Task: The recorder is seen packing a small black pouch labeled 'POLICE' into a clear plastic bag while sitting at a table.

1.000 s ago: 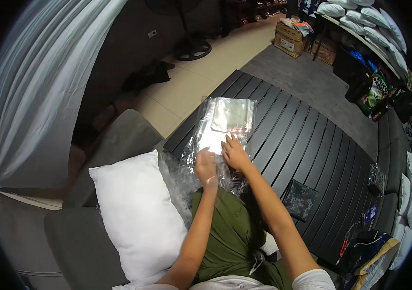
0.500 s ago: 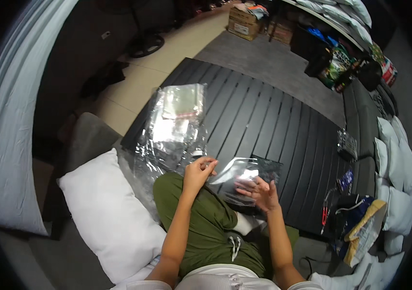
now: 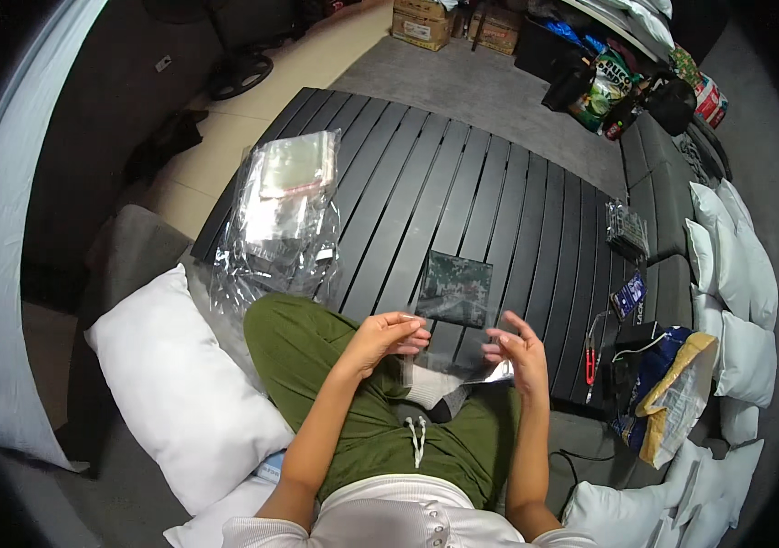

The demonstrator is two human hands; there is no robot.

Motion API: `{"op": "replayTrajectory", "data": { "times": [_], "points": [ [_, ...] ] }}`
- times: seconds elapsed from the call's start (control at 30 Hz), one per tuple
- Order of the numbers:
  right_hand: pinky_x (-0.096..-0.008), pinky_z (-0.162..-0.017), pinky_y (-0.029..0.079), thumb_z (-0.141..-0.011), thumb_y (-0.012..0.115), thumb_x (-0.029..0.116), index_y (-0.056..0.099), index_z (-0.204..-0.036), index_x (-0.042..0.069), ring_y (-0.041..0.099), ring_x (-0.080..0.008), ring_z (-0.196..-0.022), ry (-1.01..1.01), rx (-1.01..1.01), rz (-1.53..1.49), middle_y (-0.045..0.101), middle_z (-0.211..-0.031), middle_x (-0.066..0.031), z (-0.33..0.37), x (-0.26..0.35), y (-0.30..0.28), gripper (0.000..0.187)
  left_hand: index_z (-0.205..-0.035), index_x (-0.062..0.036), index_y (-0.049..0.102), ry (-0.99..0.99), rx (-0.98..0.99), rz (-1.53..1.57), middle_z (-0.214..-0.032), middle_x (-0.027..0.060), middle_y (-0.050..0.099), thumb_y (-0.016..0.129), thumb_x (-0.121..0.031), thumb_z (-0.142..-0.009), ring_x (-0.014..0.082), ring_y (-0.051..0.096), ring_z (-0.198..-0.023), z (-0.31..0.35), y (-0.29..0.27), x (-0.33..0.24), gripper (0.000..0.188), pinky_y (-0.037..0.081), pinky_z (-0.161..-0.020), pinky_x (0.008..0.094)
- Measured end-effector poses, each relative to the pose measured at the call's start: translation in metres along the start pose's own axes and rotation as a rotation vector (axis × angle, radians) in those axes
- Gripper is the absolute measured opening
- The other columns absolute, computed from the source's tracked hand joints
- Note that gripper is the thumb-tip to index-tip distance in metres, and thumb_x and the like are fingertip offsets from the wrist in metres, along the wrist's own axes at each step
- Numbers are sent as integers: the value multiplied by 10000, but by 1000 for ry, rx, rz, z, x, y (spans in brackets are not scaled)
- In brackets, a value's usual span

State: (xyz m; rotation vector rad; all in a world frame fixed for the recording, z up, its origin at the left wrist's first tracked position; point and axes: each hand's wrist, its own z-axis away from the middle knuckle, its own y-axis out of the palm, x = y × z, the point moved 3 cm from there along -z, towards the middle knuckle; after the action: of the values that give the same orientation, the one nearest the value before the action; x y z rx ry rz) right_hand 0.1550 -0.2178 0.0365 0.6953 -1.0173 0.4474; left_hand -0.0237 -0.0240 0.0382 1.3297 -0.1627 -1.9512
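Note:
Between my hands is a clear plastic sleeve point(image 3: 449, 356), through which my trousers and sock show. My left hand point(image 3: 388, 340) pinches its left side between thumb and fingers. At the sleeve's right edge, my right hand point(image 3: 522, 352) has its fingers apart and slightly bent; whether they touch the film is hard to tell. Just beyond the sleeve, a dark, square, camouflage-patterned packet point(image 3: 456, 288) lies on the black slatted table point(image 3: 389, 201). Its near edge is close to both hands' fingertips.
Left on the table lies a large clear bag point(image 3: 284, 215) with more clear sleeves. To the right are a stack of small packets point(image 3: 626, 228), a red-handled tool point(image 3: 589, 363) and a crumpled blue-and-yellow bag point(image 3: 673, 393). A white pillow point(image 3: 184, 393) rests at my left.
The sleeve has come down toward my lap, uncovering the dark packet. My right hand has turned upright at the sleeve's right edge. The whole view has shifted a little.

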Motion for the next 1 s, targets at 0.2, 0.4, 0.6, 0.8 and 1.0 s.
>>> {"op": "replayTrajectory", "data": {
  "times": [0.2, 0.4, 0.6, 0.8, 1.0],
  "points": [
    [-378, -873, 438, -767, 581, -51, 612, -991, 15, 565, -285, -1000, -916, -303, 964, 616, -1009, -117, 55, 34, 50, 235, -939, -29, 563, 38, -15, 66, -968, 118, 644, 612, -103, -869, 188, 653, -861, 6, 24, 20, 113, 550, -737, 292],
    [-393, -873, 414, -687, 650, 10, 615, -977, 41, 539, -303, -1010, -865, -45, 1035, 590, -1047, -94, 68, 14, 85, 294, -1004, -50, 477, 57, 18, 82, -936, 111, 639, 625, -24, -840, 165, 634, -861, 10, 54, 33, 223, 544, -737, 282],
    [-404, -856, 433, -693, 626, -17, 542, -1102, 21, 540, -323, -994, -734, -181, 950, 556, -1088, -144, 77, 7, 81, 420, -1087, -58, 459, 118, 7, -6, -892, 91, 652, 675, -45, -807, 144, 630, -850, 11, 69, 42, 354, 497, -752, 257],
    [-364, -780, 484, -695, 572, -80, 540, -1063, -10, 581, -312, -910, -651, -259, 906, 555, -1053, -171, 80, 7, 63, 376, -1161, -44, 484, 321, -208, -574, -878, 102, 670, 665, -51, -801, 121, 639, -783, 18, 88, 27, 403, 494, -694, 237],
    [-352, -739, 487, -727, 551, -71, 559, -1008, -27, 597, -318, -870, -792, -201, 1162, 577, -1017, -166, 81, 16, 59, 285, -1155, -11, 526, 533, -272, -641, -885, 123, 665, 600, -12, -821, 160, 662, -819, 29, 112, 26, 342, 528, -761, 299]
  ]
}}
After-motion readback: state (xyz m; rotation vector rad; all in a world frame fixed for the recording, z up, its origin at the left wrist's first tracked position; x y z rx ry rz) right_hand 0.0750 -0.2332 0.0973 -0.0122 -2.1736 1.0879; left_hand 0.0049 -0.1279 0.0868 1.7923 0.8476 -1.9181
